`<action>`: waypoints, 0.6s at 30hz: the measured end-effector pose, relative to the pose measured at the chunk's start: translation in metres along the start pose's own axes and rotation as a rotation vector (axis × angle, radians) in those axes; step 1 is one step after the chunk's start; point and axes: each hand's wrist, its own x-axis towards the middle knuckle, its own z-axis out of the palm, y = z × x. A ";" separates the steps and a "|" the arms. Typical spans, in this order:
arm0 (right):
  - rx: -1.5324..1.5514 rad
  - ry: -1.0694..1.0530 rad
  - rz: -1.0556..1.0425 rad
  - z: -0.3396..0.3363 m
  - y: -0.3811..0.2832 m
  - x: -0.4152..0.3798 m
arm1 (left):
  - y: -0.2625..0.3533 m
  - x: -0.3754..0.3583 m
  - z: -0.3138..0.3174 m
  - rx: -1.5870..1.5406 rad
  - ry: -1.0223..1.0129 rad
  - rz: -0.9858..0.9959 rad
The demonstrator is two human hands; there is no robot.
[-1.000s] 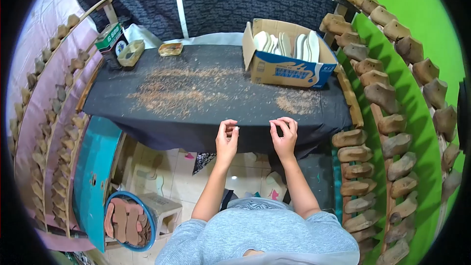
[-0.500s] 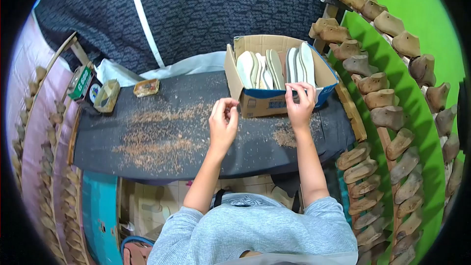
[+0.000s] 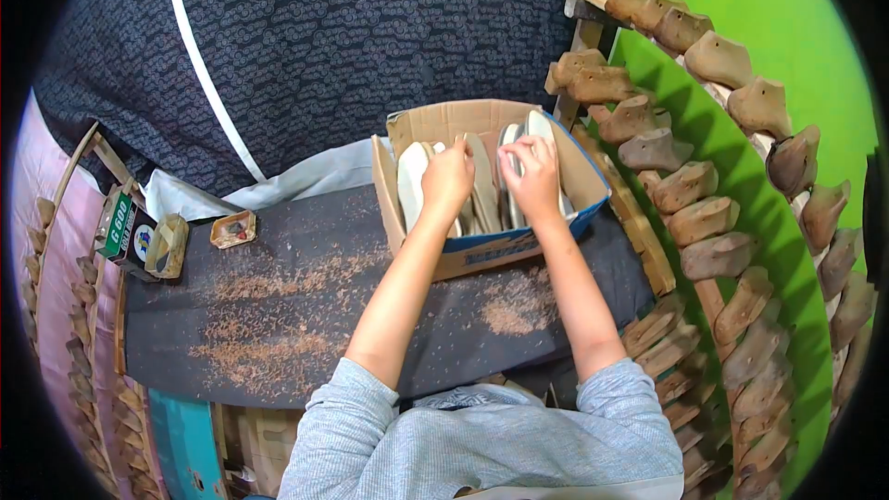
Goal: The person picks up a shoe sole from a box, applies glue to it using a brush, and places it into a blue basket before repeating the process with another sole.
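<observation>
A cardboard box with a blue rim holds several pale, flat shoe soles standing on edge in two groups. My left hand reaches into the box over the left group, its fingers closed at the upper edge of a shoe sole. Over the right group, my right hand has its thumb and fingers closed around the tops of the shoe soles. The hands partly cover the soles, so how many each one grips is hidden.
Brown shavings lie scattered on the dark-covered table. A small tray, an open container and a green-black can stand at the left. Racks of wooden shoe lasts flank both sides.
Both hands have moved from the box's front edge forward into it and onto the shoe soles. The view has tilted, so the table and box appear lower and further left.
</observation>
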 end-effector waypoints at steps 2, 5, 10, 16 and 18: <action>-0.017 -0.037 0.030 0.000 0.000 -0.002 | -0.008 0.005 0.013 0.173 -0.107 -0.054; -0.040 -0.093 0.084 0.002 0.001 -0.007 | -0.025 0.008 0.019 0.216 -0.148 -0.084; -0.058 -0.261 0.196 0.005 0.007 -0.017 | -0.041 0.007 0.031 0.274 -0.329 0.017; -0.039 -0.290 0.229 0.001 0.005 -0.020 | -0.026 0.000 0.020 0.342 -0.656 0.160; -0.046 -0.288 0.233 0.001 0.005 -0.021 | -0.028 0.001 0.022 0.350 -0.714 0.174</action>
